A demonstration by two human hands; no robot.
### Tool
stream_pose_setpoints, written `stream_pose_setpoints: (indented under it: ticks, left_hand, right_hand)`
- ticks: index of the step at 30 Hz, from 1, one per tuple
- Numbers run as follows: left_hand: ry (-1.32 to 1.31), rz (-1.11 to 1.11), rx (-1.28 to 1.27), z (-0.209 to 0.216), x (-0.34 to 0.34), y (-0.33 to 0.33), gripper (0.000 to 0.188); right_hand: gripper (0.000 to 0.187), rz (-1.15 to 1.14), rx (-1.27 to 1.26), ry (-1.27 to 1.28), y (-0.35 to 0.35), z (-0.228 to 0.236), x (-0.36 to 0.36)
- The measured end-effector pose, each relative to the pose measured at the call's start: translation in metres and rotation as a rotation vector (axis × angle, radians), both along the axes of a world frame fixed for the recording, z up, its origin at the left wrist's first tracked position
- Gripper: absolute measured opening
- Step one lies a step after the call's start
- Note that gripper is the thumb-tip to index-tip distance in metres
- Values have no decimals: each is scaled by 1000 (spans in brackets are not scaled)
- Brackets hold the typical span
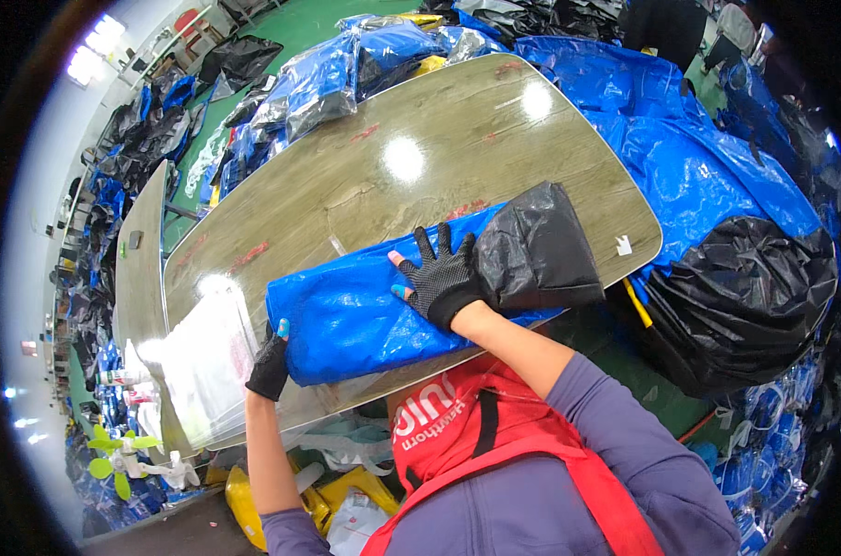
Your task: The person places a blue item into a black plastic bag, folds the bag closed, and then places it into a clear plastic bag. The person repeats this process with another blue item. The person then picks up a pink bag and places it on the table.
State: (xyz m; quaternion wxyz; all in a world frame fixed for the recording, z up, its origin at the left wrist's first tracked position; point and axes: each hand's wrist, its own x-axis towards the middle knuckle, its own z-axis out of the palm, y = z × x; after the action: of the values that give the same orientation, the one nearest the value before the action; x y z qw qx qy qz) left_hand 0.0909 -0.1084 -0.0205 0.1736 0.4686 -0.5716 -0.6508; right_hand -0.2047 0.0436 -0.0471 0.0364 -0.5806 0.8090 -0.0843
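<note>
Along the table (476, 139)'s near edge, the right hand (442, 281) is lying spread on folded blue plastic sheeting (346, 320); the left hand (270, 367) is touching its left end, grip unclear.

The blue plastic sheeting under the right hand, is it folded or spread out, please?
Folded: the blue plastic sheeting forms a compact oblong bundle on the tabletop, with the right hand on it.

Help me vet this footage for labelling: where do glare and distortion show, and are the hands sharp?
Head view: bright reflections glare on the wood-grain tabletop and white sheeting looks washed out; head view: edges bow and corners go black; head view: left hand and right hand look fairly sharp.
</note>
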Motion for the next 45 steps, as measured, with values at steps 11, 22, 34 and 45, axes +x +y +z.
stream_pose_setpoints:
  ticks: [11,22,34,45]
  left_hand:
    - [143,-16,59,67,-41,-3,52]
    - [-155,-493,-853,69,-381,220,44]
    - [-131,-804,-1643,28,-374,195,52]
    - [-153,-1259,-858,5,-380,118,63]
  right_hand:
    - [48,184,-769,-189,99,-11,12]
    - [38,65,-503,-1250,105,-123,37]
    - [23,356,91,-739,179,47,-9]
    - [66,94,-548,106,218,3,-96]
